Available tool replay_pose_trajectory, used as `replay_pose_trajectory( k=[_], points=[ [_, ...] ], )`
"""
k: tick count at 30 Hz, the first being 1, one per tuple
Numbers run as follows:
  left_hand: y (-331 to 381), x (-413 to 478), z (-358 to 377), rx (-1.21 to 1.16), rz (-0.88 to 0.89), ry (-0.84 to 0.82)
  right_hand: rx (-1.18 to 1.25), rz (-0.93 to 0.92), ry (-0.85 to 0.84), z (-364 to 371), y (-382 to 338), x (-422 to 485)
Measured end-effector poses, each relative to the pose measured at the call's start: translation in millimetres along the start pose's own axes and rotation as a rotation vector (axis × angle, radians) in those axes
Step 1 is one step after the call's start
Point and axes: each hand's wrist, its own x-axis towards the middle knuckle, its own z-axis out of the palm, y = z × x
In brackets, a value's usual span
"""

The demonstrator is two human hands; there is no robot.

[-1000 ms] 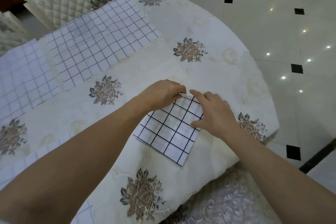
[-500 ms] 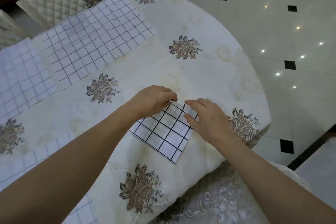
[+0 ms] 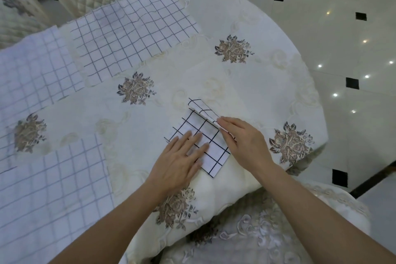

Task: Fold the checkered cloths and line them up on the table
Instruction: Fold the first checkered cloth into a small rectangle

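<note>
Part-folded cloth (image 3: 205, 126) at the table's (image 3: 246, 92) 5 o'clock edge.
Left hand (image 3: 180, 156) presses flat on it, fingers straight; right hand (image 3: 244, 141) pinches its raised 3 o'clock flap.

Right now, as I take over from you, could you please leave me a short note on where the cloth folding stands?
The left hand is open, pressing flat on the small folded cloth near the front edge of the table.
The right hand pinches that cloth's right edge, with the flap lifted and curled.
Done: this one cloth is partly folded.
Left: finish its fold, then fold the far cloth, the left cloth and the near-left cloth, all lying flat, and line them all up.
</note>
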Motion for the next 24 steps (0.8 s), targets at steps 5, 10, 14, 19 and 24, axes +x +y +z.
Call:
replay_pose_trajectory(
  k=[5,10,14,19,24],
  points=[
    [-2,0,9,0.052,-0.004,0.021,0.021,-0.138,-0.131,8,3,-20],
    [-4,-2,12,0.069,0.007,0.064,0.005,-0.228,-0.161,18,-1,-38],
    [-1,-2,11,0.053,0.003,0.086,-0.05,-0.298,-0.168,27,1,-50],
    [-1,-31,7,0.023,-0.11,0.12,-0.084,-0.312,-0.175,35,3,-56],
    [-8,-60,15,0.028,-0.037,0.038,-0.16,-0.331,-0.188,43,1,-58]
  ],
)
